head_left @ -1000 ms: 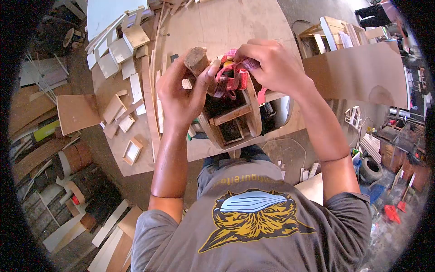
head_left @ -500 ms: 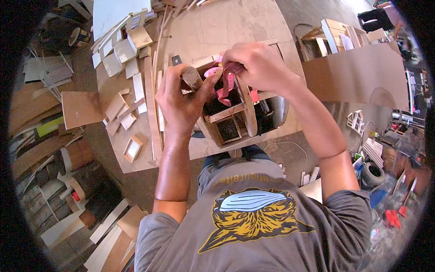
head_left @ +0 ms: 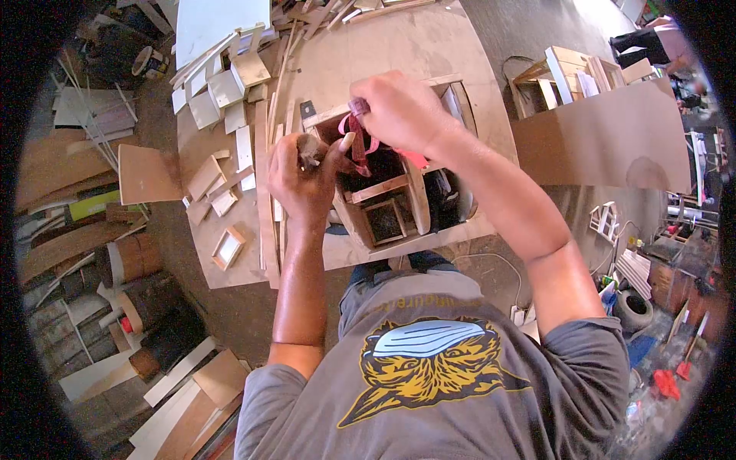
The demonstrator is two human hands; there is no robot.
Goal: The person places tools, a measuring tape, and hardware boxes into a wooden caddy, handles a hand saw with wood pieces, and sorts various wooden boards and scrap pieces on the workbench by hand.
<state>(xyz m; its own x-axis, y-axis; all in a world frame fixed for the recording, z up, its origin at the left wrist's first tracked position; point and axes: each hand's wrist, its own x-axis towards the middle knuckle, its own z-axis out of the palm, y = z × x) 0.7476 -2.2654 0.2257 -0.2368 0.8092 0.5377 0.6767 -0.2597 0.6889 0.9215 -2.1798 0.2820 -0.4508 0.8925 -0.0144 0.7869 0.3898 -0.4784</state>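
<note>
A wooden tool box (head_left: 420, 201) with several compartments stands on the worktable in front of me. Above its left side, my left hand (head_left: 300, 180) is closed around a brown, round-ended piece (head_left: 310, 152) whose kind I cannot make out. Its thumb reaches toward a curled pink and dark red strip (head_left: 356, 146). My right hand (head_left: 402, 111) pinches the upper end of this strip over the box. The strip hangs down in loops into a dark compartment, where its lower part is partly hidden.
Wood offcuts (head_left: 227, 88) lie piled on the left of the worktable (head_left: 330, 65). A small wooden frame (head_left: 228, 248) rests near its front left edge. A brown board (head_left: 602, 130) and an open wooden crate (head_left: 563, 73) are at right. Another person (head_left: 644, 46) stands at the far right.
My right hand has moved left, bringing the strip's upper end nearer my left hand. My left hand has turned slightly and still grips the brown piece. The view has shifted a little.
</note>
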